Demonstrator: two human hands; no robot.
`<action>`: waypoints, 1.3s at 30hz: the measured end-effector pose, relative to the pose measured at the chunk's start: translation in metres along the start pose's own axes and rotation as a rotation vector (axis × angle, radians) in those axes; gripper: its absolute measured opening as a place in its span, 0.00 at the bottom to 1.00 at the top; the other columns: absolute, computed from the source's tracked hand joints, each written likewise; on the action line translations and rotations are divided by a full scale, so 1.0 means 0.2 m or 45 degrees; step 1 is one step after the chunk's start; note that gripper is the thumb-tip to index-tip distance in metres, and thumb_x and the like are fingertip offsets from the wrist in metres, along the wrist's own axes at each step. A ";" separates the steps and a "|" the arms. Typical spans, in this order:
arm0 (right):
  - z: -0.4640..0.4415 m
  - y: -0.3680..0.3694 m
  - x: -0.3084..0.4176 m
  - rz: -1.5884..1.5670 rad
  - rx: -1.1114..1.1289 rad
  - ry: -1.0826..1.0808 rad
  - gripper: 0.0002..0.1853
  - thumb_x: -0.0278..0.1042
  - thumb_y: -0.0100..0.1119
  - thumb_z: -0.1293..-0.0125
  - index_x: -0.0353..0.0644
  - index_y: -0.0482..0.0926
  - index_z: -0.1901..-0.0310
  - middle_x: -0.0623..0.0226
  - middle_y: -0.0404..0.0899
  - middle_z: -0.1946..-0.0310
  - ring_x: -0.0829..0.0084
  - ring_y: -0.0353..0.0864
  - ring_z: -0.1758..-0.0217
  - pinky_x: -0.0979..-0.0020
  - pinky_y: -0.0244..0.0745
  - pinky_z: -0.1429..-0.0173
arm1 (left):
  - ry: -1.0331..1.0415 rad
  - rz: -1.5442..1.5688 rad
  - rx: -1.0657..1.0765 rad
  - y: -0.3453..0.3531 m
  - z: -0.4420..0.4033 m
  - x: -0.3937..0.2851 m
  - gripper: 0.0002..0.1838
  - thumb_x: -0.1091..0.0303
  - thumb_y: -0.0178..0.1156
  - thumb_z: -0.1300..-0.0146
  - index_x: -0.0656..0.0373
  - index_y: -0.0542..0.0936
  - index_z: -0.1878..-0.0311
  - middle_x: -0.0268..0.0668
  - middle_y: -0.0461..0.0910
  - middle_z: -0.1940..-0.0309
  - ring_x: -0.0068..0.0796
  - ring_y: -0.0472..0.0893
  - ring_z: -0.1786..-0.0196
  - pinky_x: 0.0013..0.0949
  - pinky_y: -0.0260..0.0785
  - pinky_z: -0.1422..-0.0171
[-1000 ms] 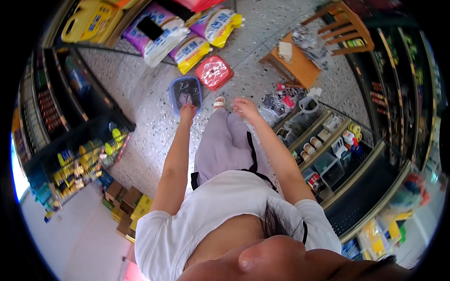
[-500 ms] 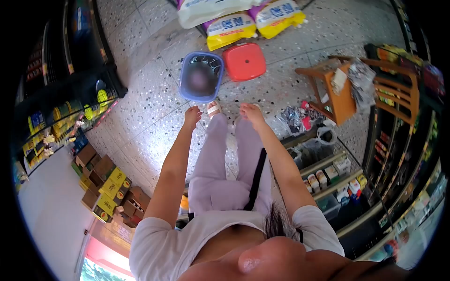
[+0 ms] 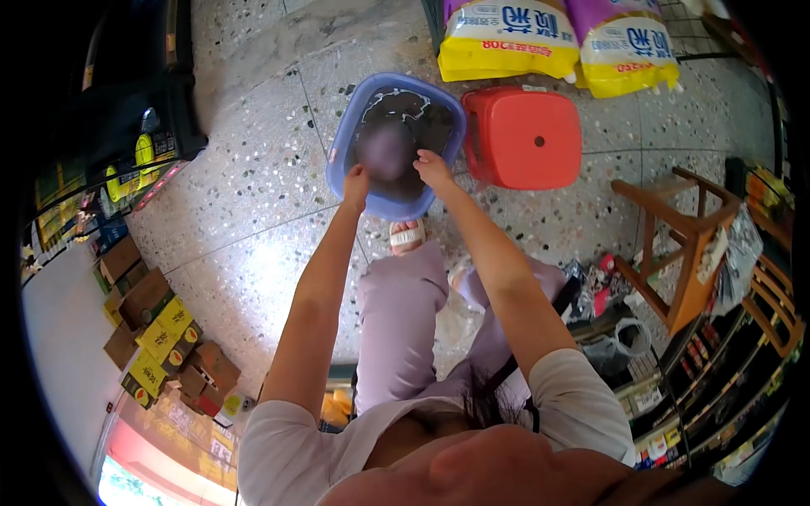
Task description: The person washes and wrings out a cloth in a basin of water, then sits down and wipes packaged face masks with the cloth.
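A blue plastic basin (image 3: 339,118) stands on the speckled floor ahead of my feet, with dark water and a faint reflection in it. My left hand (image 3: 355,185) is at the basin's near left edge, its fingers curled together; whether it grips anything is hidden. Over the right part of the basin is my right hand (image 3: 432,168), thumb and fingers drawn in, and what they hold, if anything, is too small to tell. Right of the basin, close beside it, is a red plastic stool (image 3: 531,139) with a hole in its top.
Large yellow and purple bags (image 3: 506,38) lie beyond the stool. A wooden stool (image 3: 692,244) and chair are at the right, near plastic bags (image 3: 620,346). Cardboard boxes (image 3: 156,333) are stacked at the lower left. Shelves line both sides.
The basin and red stool appear larger and nearer. Both hands have come from in front of the basin to its near edge and over it. The view has shifted.
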State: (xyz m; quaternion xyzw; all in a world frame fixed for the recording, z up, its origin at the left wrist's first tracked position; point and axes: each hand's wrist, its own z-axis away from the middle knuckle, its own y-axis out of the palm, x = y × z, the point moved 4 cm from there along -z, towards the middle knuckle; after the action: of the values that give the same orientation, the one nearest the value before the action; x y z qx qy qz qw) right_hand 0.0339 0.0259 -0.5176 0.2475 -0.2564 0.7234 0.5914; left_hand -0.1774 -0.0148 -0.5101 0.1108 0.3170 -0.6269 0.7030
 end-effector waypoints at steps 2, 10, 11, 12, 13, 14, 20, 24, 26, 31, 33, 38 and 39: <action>-0.11 0.04 0.02 0.243 -0.040 -0.094 0.30 0.34 0.62 0.44 0.36 0.70 0.39 0.48 0.76 0.45 0.54 0.75 0.40 0.65 0.68 0.36 | 0.157 -0.106 -0.159 0.05 -0.15 0.06 0.18 0.59 0.58 0.36 0.58 0.78 0.48 0.29 0.80 0.61 0.24 0.76 0.58 0.28 0.67 0.53; -0.55 0.22 -0.24 0.685 0.060 -0.117 0.26 0.42 0.68 0.49 0.33 0.77 0.52 0.42 0.78 0.52 0.47 0.77 0.45 0.59 0.72 0.41 | 0.117 -0.724 -0.534 0.25 -0.37 0.04 0.21 0.54 0.64 0.45 0.62 0.81 0.56 0.46 0.84 0.60 0.45 0.82 0.53 0.41 0.71 0.47; -0.54 0.21 -0.22 0.684 0.021 -0.044 0.24 0.41 0.68 0.49 0.33 0.78 0.54 0.43 0.78 0.52 0.47 0.77 0.46 0.58 0.72 0.41 | 0.218 -0.661 -0.555 0.24 -0.38 0.04 0.20 0.55 0.64 0.44 0.63 0.80 0.56 0.45 0.83 0.62 0.43 0.82 0.55 0.40 0.71 0.49; -0.52 0.20 -0.21 0.682 -0.017 0.031 0.23 0.40 0.68 0.49 0.33 0.79 0.55 0.44 0.79 0.53 0.47 0.77 0.46 0.58 0.72 0.41 | 0.317 -0.597 -0.574 0.22 -0.38 0.06 0.19 0.56 0.64 0.44 0.63 0.80 0.57 0.45 0.83 0.64 0.41 0.82 0.57 0.39 0.72 0.51; -0.50 0.19 -0.18 0.680 -0.055 0.106 0.21 0.40 0.68 0.49 0.34 0.80 0.56 0.45 0.79 0.53 0.47 0.78 0.47 0.58 0.73 0.41 | 0.416 -0.534 -0.592 0.20 -0.37 0.04 0.18 0.57 0.64 0.43 0.63 0.80 0.58 0.44 0.83 0.66 0.39 0.82 0.60 0.39 0.72 0.53; -0.48 0.16 -0.14 0.650 -0.136 0.087 0.20 0.38 0.66 0.48 0.34 0.80 0.57 0.45 0.79 0.53 0.47 0.79 0.48 0.58 0.73 0.42 | 0.460 -0.411 -0.607 0.18 -0.35 0.04 0.16 0.58 0.64 0.42 0.63 0.79 0.60 0.42 0.82 0.68 0.36 0.81 0.62 0.37 0.71 0.55; -0.50 0.14 -0.16 -0.392 -0.159 -0.176 0.12 0.31 0.56 0.44 0.37 0.80 0.59 0.56 0.82 0.60 0.61 0.81 0.61 0.65 0.75 0.56 | 0.516 0.346 -0.377 0.12 -0.11 0.02 0.11 0.60 0.54 0.31 0.58 0.75 0.56 0.34 0.77 0.66 0.27 0.75 0.64 0.28 0.68 0.56; -0.21 0.17 0.11 -0.735 0.150 -0.372 0.05 0.25 0.52 0.43 0.41 0.75 0.65 0.67 0.78 0.69 0.77 0.74 0.69 0.72 0.71 0.64 | -0.051 1.057 0.033 0.20 -0.08 0.02 0.18 0.50 0.48 0.29 0.56 0.73 0.50 0.40 0.77 0.54 0.34 0.76 0.50 0.41 0.70 0.49; 0.05 0.19 0.26 -0.344 0.004 -0.705 0.05 0.22 0.52 0.45 0.39 0.73 0.66 0.64 0.77 0.71 0.73 0.78 0.69 0.70 0.72 0.65 | -0.228 1.162 0.214 0.27 -0.07 -0.03 0.21 0.47 0.44 0.28 0.54 0.74 0.47 0.41 0.75 0.48 0.39 0.74 0.43 0.45 0.69 0.43; 0.42 0.33 0.36 0.146 -0.151 -1.339 0.06 0.27 0.61 0.46 0.40 0.72 0.69 0.56 0.71 0.77 0.56 0.80 0.68 0.64 0.74 0.67 | -0.241 1.640 0.772 0.38 0.05 -0.23 0.22 0.48 0.47 0.29 0.57 0.75 0.47 0.40 0.79 0.54 0.34 0.78 0.57 0.39 0.76 0.51; 0.41 0.34 0.35 0.254 -0.143 -1.432 0.08 0.32 0.63 0.45 0.42 0.72 0.70 0.58 0.71 0.78 0.56 0.79 0.70 0.61 0.74 0.68 | -0.181 1.483 0.971 0.38 -0.02 -0.21 0.20 0.50 0.48 0.29 0.57 0.75 0.48 0.39 0.79 0.55 0.32 0.78 0.58 0.36 0.76 0.53; 0.18 0.30 0.33 0.517 -0.254 -1.289 0.14 0.42 0.64 0.43 0.43 0.72 0.74 0.60 0.75 0.78 0.55 0.80 0.73 0.58 0.74 0.70 | 0.139 1.029 0.420 0.39 -0.01 -0.11 0.16 0.55 0.47 0.28 0.56 0.74 0.49 0.36 0.79 0.55 0.30 0.80 0.59 0.32 0.76 0.57; 0.12 0.30 0.33 0.552 -0.287 -1.264 0.15 0.44 0.63 0.42 0.43 0.73 0.75 0.59 0.75 0.79 0.54 0.80 0.74 0.57 0.74 0.71 | 0.056 1.042 0.385 0.40 -0.03 -0.10 0.16 0.55 0.47 0.27 0.56 0.74 0.48 0.36 0.79 0.55 0.30 0.80 0.59 0.32 0.76 0.56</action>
State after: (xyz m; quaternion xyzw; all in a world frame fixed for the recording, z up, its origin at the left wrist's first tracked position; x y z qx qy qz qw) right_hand -0.0347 0.0488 -0.4612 0.4355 -0.6254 0.5931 0.2597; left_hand -0.1039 0.0195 -0.5224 0.3423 0.1663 -0.3335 0.8625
